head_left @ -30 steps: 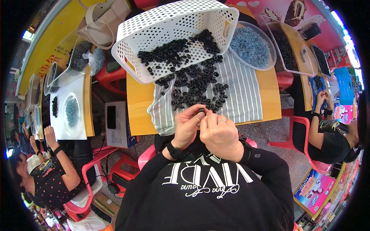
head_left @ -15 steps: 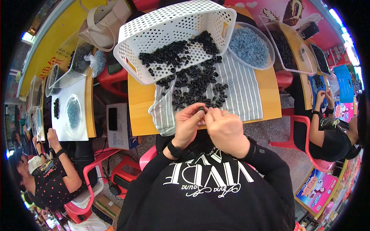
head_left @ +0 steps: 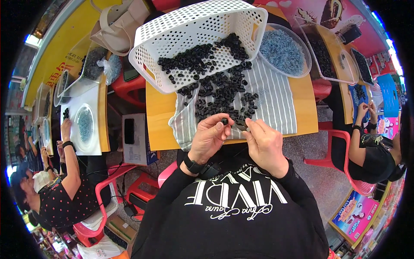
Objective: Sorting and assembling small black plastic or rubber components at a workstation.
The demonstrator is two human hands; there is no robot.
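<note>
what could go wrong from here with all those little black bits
The small black piece pinched in the left hand could slip and drop. A tug on the striped cloth might scatter the loose black pieces heaped on it. The tipped white basket might spill the black parts inside it if nudged.

White lettering stands on the near black long-sleeved top. Red characters mark the yellow wall, far left; small print marks the pink-and-blue rectangular panel, near right.
</note>
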